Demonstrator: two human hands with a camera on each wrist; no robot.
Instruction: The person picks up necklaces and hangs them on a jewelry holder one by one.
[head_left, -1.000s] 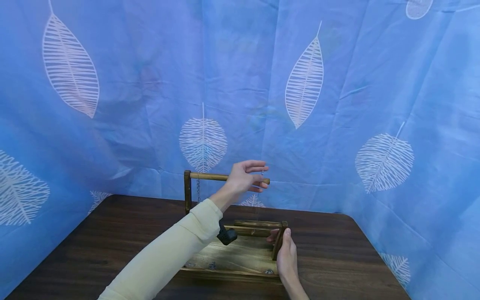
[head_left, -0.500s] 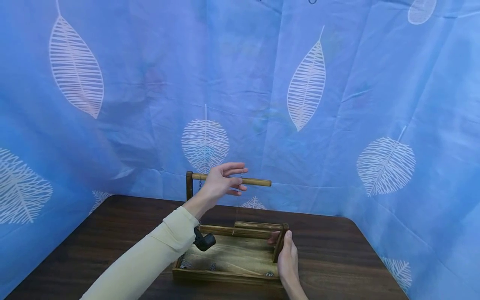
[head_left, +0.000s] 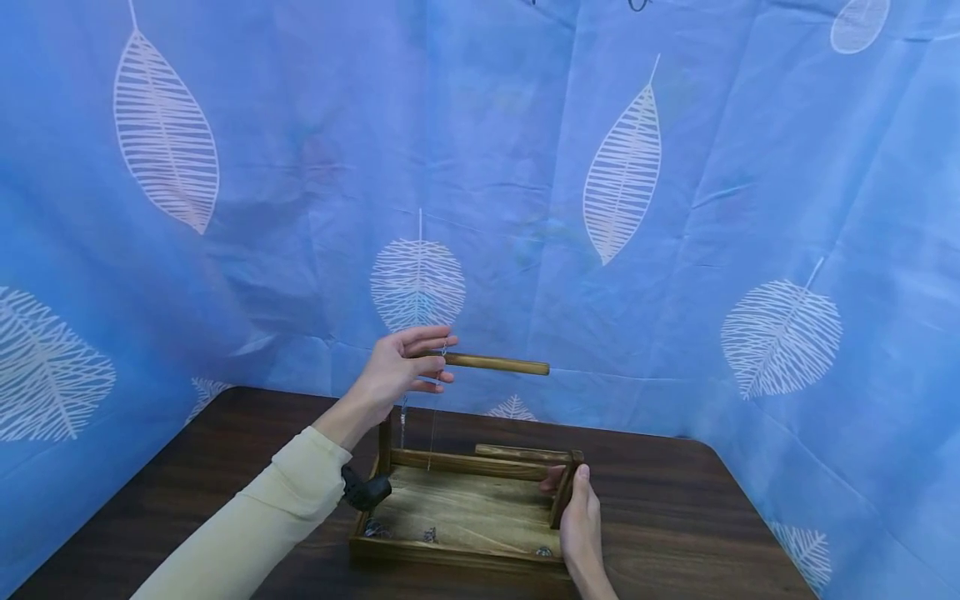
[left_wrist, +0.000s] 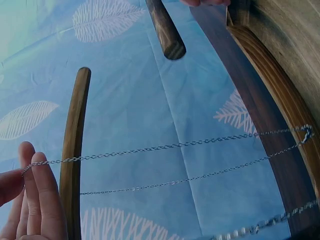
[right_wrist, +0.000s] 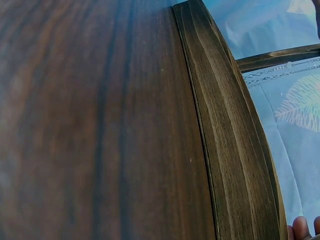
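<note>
My left hand (head_left: 401, 362) pinches a thin silver chain necklace (left_wrist: 175, 145) between thumb and fingers beside the upper bar (head_left: 502, 364) of a wooden jewelry stand. In the left wrist view the necklace hangs as a long loop, one strand crossing the bar's front, the other meeting the bar's edge. A second chain (head_left: 403, 421) hangs near the left post, partly behind my left hand. My right hand (head_left: 581, 521) grips the stand's right post (head_left: 564, 496), thumb on the near side and fingers behind. In the right wrist view only its fingertips (right_wrist: 300, 228) show past the wood.
The stand's tray base (head_left: 465, 508) holds small silver pieces (head_left: 430, 535) along its front. A shorter lower bar (head_left: 517, 453) reaches left from the right post. The stand sits on a dark wooden table (head_left: 660, 500) before a blue leaf-print curtain (head_left: 510, 167).
My left hand has moved left along the upper bar with the necklace, from near its free end toward the left post. My right hand keeps its grip on the right post.
</note>
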